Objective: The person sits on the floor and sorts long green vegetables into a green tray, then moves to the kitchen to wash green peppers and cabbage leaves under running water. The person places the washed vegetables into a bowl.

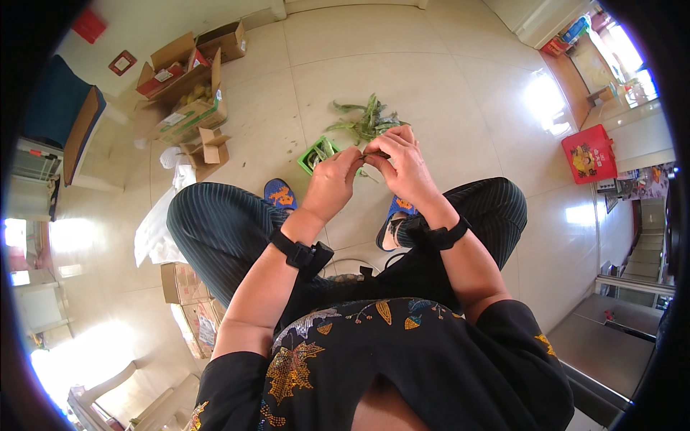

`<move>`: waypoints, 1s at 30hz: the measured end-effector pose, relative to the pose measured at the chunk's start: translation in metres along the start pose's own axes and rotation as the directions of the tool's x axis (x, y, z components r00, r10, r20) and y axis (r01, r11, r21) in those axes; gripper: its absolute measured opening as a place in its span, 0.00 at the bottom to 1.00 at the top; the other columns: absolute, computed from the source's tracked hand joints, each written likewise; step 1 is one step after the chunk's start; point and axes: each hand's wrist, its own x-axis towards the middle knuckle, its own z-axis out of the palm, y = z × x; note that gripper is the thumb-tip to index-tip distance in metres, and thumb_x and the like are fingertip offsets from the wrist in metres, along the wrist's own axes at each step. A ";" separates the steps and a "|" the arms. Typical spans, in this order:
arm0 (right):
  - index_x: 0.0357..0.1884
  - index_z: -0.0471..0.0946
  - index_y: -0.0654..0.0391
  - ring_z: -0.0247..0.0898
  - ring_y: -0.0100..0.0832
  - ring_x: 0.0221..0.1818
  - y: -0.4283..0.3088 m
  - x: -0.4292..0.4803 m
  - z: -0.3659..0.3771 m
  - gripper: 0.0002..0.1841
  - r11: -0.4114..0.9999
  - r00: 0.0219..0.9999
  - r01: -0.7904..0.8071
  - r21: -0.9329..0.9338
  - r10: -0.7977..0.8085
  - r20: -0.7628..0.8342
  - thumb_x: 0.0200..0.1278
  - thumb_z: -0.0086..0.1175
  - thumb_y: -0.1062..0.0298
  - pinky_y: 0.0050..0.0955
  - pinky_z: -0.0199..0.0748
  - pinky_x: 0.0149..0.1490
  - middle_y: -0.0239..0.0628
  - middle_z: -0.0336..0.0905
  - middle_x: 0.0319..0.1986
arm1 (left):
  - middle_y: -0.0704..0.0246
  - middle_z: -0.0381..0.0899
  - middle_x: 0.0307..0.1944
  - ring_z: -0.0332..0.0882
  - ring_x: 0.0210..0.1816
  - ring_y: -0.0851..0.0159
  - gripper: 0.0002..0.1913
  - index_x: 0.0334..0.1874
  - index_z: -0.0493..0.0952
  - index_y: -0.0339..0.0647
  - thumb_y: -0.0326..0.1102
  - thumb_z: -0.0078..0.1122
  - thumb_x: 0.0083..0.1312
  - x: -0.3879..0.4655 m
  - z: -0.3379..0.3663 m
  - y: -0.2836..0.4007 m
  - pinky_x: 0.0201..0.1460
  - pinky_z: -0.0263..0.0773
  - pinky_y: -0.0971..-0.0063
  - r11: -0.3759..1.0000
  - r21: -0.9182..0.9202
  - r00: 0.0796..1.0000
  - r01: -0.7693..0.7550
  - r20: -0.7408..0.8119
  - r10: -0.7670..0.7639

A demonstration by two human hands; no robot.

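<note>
Fingertip to fingertip, my left hand point(333, 180) and my right hand point(401, 161) pinch a small dark green bean pod point(376, 154) between them. Most of the pod is hidden by the fingers. Just beyond them, a loose pile of flat green bean pods point(369, 119) lies on the tiled floor point(431, 81). Left of the pile, partly behind my left hand, stands a small green plastic basket point(303, 160) with pods in it. A thin scrap lies on the floor below the hands.
Open cardboard boxes point(188, 118), one holding yellowish produce, stand at the left beside a white plastic bag point(161, 226). Blue clogs point(280, 195) are on my feet. A red bag point(589, 154) stands at the right. Small scraps dot the floor left of the basket.
</note>
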 end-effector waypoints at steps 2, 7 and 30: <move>0.35 0.79 0.54 0.66 0.37 0.49 0.002 0.000 0.002 0.06 0.997 0.999 -0.038 0.069 0.039 -0.020 0.57 0.63 0.71 0.36 0.62 0.53 0.30 0.80 0.34 | 0.56 0.78 0.28 0.76 0.30 0.49 0.03 0.37 0.72 0.37 0.28 0.55 0.69 0.000 0.003 0.002 0.31 0.71 0.62 0.997 -0.074 0.998 0.032 -0.057 -0.036; 0.40 0.79 0.56 0.68 0.28 0.48 0.008 0.002 0.008 0.05 0.825 0.945 -0.318 0.468 0.313 0.090 0.65 0.59 0.68 0.26 0.69 0.50 0.31 0.79 0.37 | 0.68 0.76 0.24 0.70 0.23 0.70 0.07 0.37 0.74 0.39 0.33 0.52 0.74 0.002 0.004 0.008 0.29 0.67 0.76 0.873 -0.357 0.937 0.333 0.024 -0.348; 0.45 0.75 0.60 0.69 0.18 0.37 -0.008 0.006 0.016 0.14 0.654 0.914 -0.377 0.656 0.376 0.150 0.63 0.63 0.65 0.20 0.70 0.44 0.25 0.74 0.33 | 0.72 0.76 0.32 0.72 0.34 0.72 0.07 0.45 0.74 0.38 0.35 0.54 0.74 0.007 -0.003 -0.010 0.42 0.70 0.77 -0.069 -0.930 0.803 0.360 0.347 -0.485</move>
